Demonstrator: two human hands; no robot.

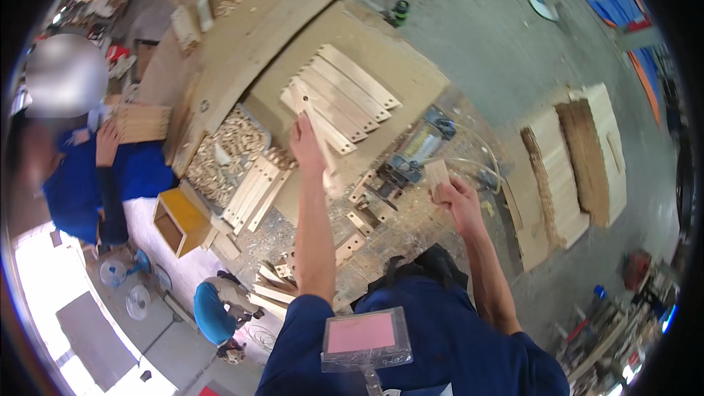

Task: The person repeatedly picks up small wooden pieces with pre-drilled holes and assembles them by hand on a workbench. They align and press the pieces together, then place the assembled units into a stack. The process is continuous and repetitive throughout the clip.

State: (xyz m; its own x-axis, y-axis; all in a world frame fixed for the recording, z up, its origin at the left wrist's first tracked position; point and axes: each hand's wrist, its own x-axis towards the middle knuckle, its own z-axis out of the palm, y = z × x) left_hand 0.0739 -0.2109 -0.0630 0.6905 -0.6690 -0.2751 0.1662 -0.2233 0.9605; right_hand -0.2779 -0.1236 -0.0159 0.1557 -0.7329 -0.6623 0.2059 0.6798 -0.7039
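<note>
My left hand [306, 148] is closed around a pale wooden slat [332, 180] with a dark hole near its far end. Beyond it, a row of similar slats [341, 92] with holes at their ends lies on a flat board. My right hand [463, 204] grips a short-looking pale piece of wood [438, 174]; its full length cannot be made out. Between my hands, a metal clamping jig [400, 169] with a hose sits on the dusty workbench [422, 231]. Left of my left forearm lie several drilled slats [253, 192], below a tray of wooden dowels [233, 139].
More slats [273, 290] stand by my left elbow. A yellow wooden box [180, 221] is at the left, near a co-worker in blue [95, 183] holding wood. Stacked boards [576, 169] lie on cardboard at the right. Another person [216, 312] bends over, lower left.
</note>
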